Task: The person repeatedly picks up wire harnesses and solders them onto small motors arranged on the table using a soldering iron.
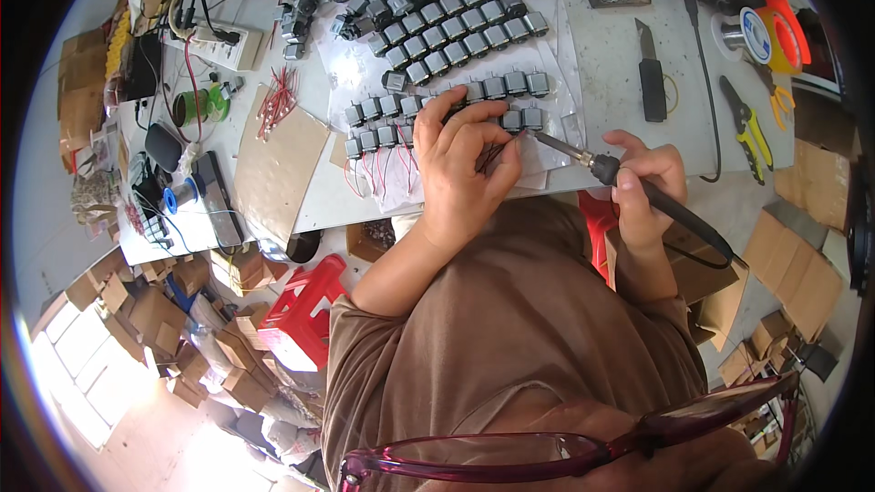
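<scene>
head view, left hand [460, 164]: fingers curled over the small grey motors [532, 119]; cannot tell whether thumb and forefinger pinch anything.
right hand [651, 184]: thumb and fingers pinching the soldering iron [673, 210] by its handle.
iron axis: slanting, tip up-left, just beside the front row's right end.
motors: in rows on the bench [602, 73], ahead; left hand nearer.

A plain brown shirt [510, 319] is worn, its short sleeves [365, 333] cut loose and its cloth lightly creased. The face is fitted with glasses [625, 445], framed in glossy, see-through purple-red. Left hand [465, 150], right hand [649, 191] and forearms [401, 264] are left bare.
</scene>
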Demonstrator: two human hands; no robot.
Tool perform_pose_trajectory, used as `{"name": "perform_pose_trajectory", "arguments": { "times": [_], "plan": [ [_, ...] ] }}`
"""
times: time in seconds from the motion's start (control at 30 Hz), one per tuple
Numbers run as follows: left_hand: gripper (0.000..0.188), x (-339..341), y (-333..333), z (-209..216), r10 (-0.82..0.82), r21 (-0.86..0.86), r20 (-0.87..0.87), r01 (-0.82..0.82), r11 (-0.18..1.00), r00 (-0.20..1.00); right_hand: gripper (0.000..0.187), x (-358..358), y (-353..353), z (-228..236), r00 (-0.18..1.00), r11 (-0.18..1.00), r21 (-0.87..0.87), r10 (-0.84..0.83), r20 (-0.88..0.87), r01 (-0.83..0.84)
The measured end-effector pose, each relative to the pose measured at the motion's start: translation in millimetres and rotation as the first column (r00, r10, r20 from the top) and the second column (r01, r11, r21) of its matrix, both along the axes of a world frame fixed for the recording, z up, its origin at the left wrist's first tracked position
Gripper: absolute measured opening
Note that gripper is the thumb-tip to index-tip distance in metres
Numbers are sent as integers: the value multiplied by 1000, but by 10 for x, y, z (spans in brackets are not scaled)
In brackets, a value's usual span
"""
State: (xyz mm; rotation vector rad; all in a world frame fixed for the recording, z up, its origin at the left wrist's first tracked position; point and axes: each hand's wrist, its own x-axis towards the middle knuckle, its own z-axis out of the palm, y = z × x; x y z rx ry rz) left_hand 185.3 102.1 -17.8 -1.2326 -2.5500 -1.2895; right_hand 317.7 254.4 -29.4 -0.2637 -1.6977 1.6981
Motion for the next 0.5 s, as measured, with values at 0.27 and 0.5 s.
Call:
{"name": "perform_pose_trajectory", "arguments": {
  "times": [0.27,0.5],
  "plan": [
    [15,-1,8,-6,1,1,-11,-1,1000,1000,13,-18,-6,32,1000,998,63,8,6,-8],
    [15,-1,21,-35,19,39,-19,-18,999,1000,13,3,9,7,999,1000,8,-22,-37,22]
  ]
}}
